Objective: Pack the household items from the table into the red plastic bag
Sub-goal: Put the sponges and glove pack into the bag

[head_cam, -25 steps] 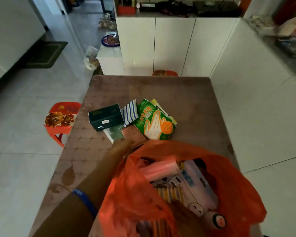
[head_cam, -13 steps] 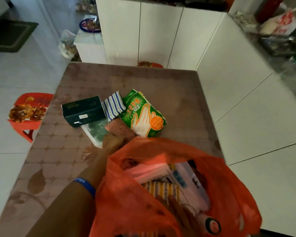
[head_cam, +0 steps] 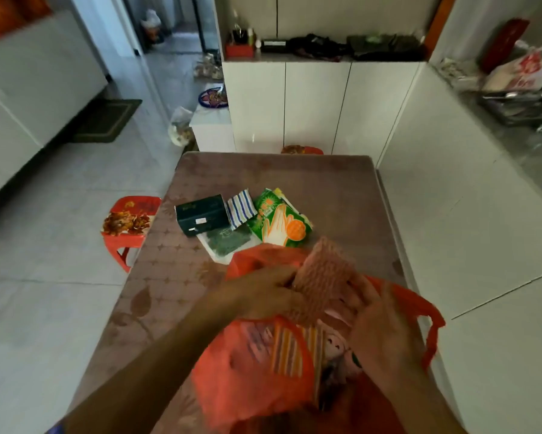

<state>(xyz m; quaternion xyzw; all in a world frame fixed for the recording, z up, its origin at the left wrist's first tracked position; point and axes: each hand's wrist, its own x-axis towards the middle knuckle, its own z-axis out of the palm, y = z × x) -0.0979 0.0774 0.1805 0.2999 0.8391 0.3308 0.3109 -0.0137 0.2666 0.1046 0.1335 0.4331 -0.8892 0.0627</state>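
The pinkish-brown mesh scrubber (head_cam: 321,277), which a second ago lay on the counter (head_cam: 335,186) just near of the green glove packet (head_cam: 279,222), has been lifted and is now held above the mouth of the red plastic bag (head_cam: 250,383). It is gripped at its left edge by the left hand (head_cam: 263,292), whose fingers are curled round it. The right hand (head_cam: 382,327), earlier hidden low inside the bag, has been brought up to the right of the scrubber; its fingers are seen at the bag's right rim and the scrubber's near edge, but blur makes it impossible to tell whether anything is pinched. Inside the bag a striped orange-and-yellow pack (head_cam: 294,349) is visible. Left on the counter, unmoved, are the dark green box (head_cam: 200,214), the blue-striped cloth (head_cam: 241,208), the glove packet and, now uncovered, a clear packet with a dark green pad (head_cam: 229,242) just far of the bag's rim. A red stool (head_cam: 128,223) stands at the counter's left.
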